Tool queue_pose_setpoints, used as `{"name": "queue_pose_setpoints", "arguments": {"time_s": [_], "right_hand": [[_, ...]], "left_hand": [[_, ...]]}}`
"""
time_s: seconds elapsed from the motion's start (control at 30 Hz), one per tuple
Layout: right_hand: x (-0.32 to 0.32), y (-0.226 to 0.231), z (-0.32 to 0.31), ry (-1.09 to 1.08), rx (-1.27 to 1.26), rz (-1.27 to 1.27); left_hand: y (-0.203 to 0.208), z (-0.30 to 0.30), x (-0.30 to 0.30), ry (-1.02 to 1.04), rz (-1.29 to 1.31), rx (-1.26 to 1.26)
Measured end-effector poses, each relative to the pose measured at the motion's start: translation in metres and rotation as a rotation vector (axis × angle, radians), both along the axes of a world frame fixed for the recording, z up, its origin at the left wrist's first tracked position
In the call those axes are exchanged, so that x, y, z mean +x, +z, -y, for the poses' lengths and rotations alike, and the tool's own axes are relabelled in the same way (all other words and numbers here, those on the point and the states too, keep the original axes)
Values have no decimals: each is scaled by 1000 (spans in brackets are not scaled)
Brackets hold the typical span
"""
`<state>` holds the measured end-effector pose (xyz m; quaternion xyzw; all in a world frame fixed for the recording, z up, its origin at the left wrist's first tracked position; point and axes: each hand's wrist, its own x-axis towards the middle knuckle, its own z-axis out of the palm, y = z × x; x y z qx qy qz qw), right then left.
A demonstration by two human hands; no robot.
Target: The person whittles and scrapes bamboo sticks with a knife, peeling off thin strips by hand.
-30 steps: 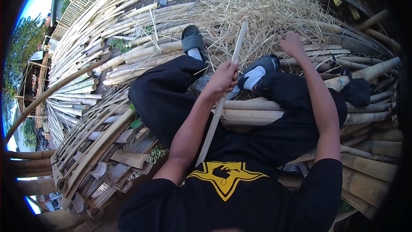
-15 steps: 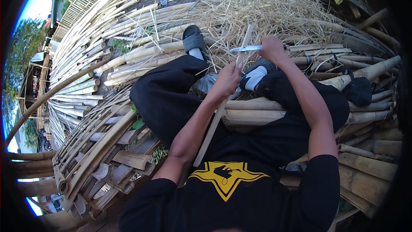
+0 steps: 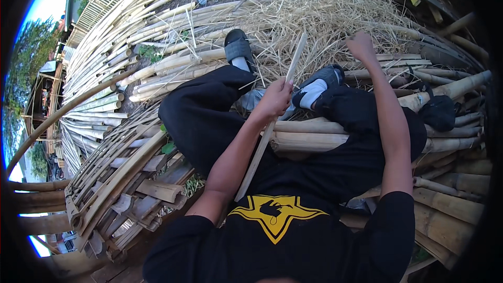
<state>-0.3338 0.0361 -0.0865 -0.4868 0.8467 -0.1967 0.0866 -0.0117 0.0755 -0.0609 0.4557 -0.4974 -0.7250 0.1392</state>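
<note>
Head view: a person sits on a stack of bamboo, legs stretched toward the far side, seen from above.
Left hand [image 3: 273, 102]: closed in a fist around the bamboo strip, gripping it a little above its middle, just over the lap.
Bamboo strip [image 3: 261, 149]: long, thin and pale; it runs at a slant from the near end by the black shirt, up through the left hand, to its far tip [image 3: 301, 39] over the straw.
Right hand [image 3: 360, 44]: raised far right, beyond the feet, fingers curled shut; whether anything is in it cannot be told from here. It is well apart from the strip.
Sandals: a black sandal [image 3: 238, 47] on the left foot and a second one [image 3: 322, 79] on the right foot, both over white socks, either side of the strip.
Straw pile [image 3: 335, 15]: dry shavings heaped on the far side, under the strip's tip and the right hand.
Bamboo poles [image 3: 309, 133]: thick pale poles lie across under the legs; many more [image 3: 115, 63] fan out to the left.
Split bamboo pieces [image 3: 120, 188]: stacked near left, beside the left leg.
Dark bundle [image 3: 437, 112]: lies on the poles at the right.
</note>
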Motion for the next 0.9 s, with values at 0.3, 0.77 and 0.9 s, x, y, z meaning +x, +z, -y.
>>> {"name": "queue_pose_setpoints", "arguments": {"time_s": [0.3,0.77,0.9], "right_hand": [[128,2,-22,394,114,-5],[19,-14,9,143,92,-246],[1,-31,28,139,122,-306]], "left_hand": [[-7,-2,3,17,40,-100],[17,-9,-7,-59,-27,90],[42,-1,14,-29,-61,89]]}}
